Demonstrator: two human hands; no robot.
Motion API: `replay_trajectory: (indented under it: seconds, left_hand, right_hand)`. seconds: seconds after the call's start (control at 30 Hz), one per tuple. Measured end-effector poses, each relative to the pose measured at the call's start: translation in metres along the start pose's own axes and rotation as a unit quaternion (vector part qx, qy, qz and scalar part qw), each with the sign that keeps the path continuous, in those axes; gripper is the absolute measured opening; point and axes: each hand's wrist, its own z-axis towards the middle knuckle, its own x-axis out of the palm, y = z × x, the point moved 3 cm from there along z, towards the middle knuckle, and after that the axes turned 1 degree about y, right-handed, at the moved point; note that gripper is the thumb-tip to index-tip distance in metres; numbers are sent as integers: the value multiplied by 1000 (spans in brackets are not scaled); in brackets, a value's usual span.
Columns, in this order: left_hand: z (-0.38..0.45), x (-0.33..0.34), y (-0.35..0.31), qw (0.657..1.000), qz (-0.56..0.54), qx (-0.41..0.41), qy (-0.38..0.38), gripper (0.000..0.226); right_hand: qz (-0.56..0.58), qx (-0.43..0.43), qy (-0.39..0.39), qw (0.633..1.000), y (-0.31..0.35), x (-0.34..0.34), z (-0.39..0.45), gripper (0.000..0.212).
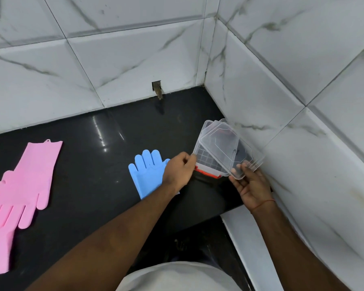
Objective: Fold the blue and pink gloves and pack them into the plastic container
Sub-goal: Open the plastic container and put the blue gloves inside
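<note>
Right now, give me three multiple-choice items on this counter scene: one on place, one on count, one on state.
1. Where does the blue glove lie?
A. Inside the container
B. Flat on the black counter, just left of the left hand
C. On the pink gloves

2. How many blue gloves show?
A. One
B. Two
C. Three

3. How is the clear container?
A. Packed with gloves
B. Lying untouched
C. Held in both hands, lid loose and askew

Answers: B, it lies flat by that hand; A, only one shows; C, the right hand supports it too.

Bare forearms, orange wrist thread [263, 203], pale shirt [177, 278].
</note>
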Motion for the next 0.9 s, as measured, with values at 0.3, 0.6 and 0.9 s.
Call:
replay_trajectory:
  seconds: [0.3, 0.6, 0.9]
  left_hand:
    - [-35, -12, 47, 997, 46, -48, 25, 50]
    - [-56, -12, 60, 999, 16, -44, 6, 53]
    - [-45, -19, 63, 995, 69, -43, 64, 71]
  right_hand:
    - [84, 56, -23, 995, -19, -2, -1, 7]
    - [55, 98, -93, 989, -33, -1, 0, 3]
    - [-83, 55, -179, 979, -35, 5, -12, 40]
